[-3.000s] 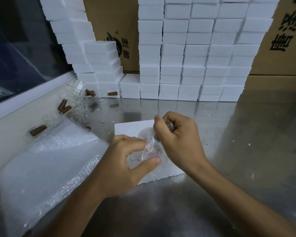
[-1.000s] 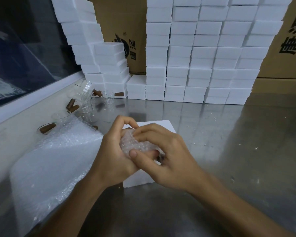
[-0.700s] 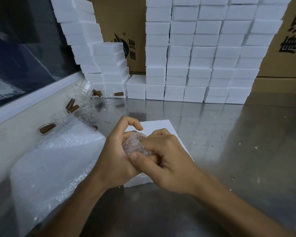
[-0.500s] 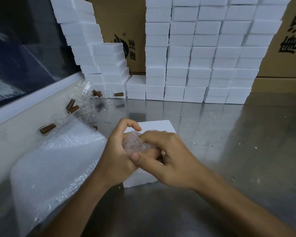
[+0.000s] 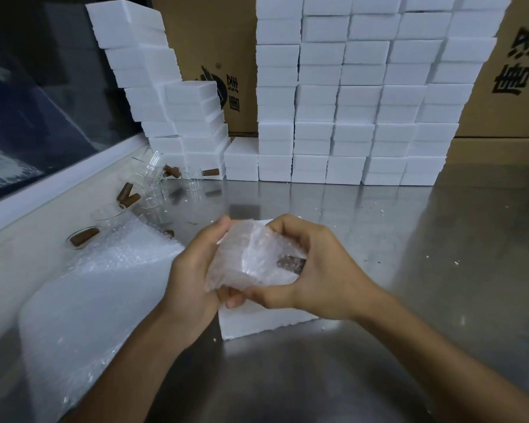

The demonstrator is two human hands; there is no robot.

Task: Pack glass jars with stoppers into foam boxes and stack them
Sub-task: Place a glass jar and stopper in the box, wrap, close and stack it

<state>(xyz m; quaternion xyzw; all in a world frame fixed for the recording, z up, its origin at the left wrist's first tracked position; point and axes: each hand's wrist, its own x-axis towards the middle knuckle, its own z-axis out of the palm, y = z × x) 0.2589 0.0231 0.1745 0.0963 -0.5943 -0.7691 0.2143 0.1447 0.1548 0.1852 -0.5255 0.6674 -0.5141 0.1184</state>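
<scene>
both hands hold a bubble-wrapped jar (image 5: 254,257) above a foam box (image 5: 257,323) on the steel table (image 5: 409,270). left hand (image 5: 193,270) grips its left end; right hand (image 5: 318,270) curls around the right end, where the brown stopper (image 5: 290,264) shows through the wrap. stacked foam boxes (image 5: 364,117) stand behind; loose jars (image 5: 153,187) lie at left.

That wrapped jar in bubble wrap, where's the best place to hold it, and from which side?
Probably by its two ends, one hand from each side. The wrapped jar lies sideways above the foam box, its brown stopper pointing right. The left hand grips the base end, and the right hand grips the stopper end, which also pins the loose wrap.
</scene>
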